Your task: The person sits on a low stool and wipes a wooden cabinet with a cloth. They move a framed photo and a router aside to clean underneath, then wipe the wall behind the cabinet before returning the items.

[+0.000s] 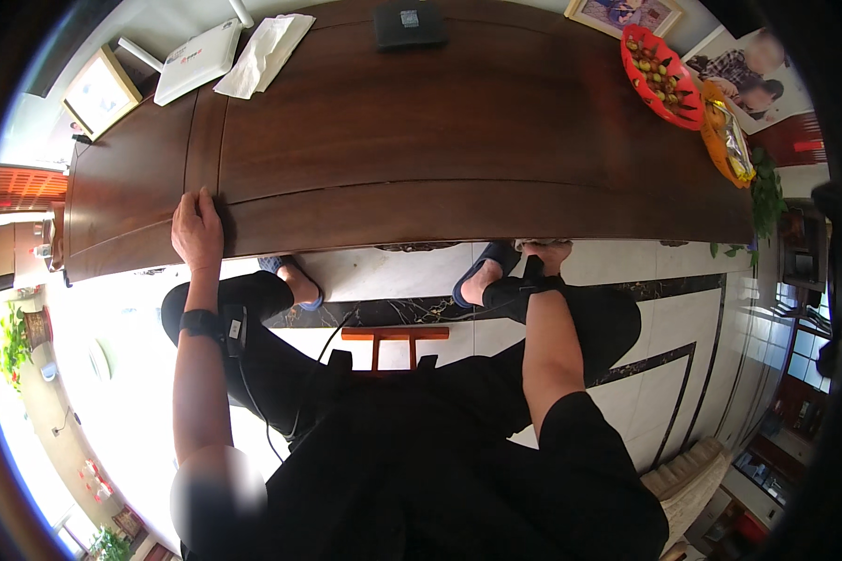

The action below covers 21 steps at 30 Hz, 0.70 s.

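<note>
My left hand point(198, 230) rests on the dark wooden sideboard top point(407, 119), near its front edge on the left. Its fingers are loosely bent, with a small gap between two of them, and nothing shows in its grasp. At the front edge on the right, my right hand point(556, 257) grips what looks like a crumpled greyish cloth point(542, 242). The cloth lies against or just under the edge, and the sideboard hides part of it and of the fingers.
A white router point(198, 62), paper tissues point(263, 56) and a framed picture point(102, 93) stand back left. A black box point(410, 28) sits at the rear. Right are a red fruit basket point(663, 80), an orange dish point(724, 137) and a trailing plant point(766, 196). A wooden stool point(395, 334) shows between my legs.
</note>
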Each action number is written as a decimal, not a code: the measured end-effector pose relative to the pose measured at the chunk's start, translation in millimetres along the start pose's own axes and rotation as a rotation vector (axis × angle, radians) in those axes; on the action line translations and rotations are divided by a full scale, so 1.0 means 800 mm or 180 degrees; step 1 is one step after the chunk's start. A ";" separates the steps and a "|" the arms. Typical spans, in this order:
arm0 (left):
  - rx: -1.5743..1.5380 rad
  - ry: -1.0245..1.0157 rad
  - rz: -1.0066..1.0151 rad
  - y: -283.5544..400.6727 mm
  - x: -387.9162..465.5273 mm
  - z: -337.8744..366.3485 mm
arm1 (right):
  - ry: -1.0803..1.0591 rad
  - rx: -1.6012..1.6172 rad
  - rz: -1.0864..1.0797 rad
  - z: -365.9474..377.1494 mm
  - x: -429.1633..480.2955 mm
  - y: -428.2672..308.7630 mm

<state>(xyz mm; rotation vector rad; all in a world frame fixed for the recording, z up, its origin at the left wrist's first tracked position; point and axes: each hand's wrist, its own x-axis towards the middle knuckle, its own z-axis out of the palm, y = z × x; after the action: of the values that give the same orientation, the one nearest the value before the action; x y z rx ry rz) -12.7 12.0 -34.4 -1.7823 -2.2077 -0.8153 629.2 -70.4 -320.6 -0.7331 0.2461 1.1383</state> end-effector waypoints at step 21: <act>-0.0002 -0.0054 -0.0094 0.006 0.000 -0.004 | -0.0489 0.0859 0.1388 0.008 -0.065 0.258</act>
<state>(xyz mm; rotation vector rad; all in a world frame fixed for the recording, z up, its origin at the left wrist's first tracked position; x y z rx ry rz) -8.6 10.5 -30.2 -1.7672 -2.2499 -0.8099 422.8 -59.3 -371.1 -0.3560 0.4342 1.5313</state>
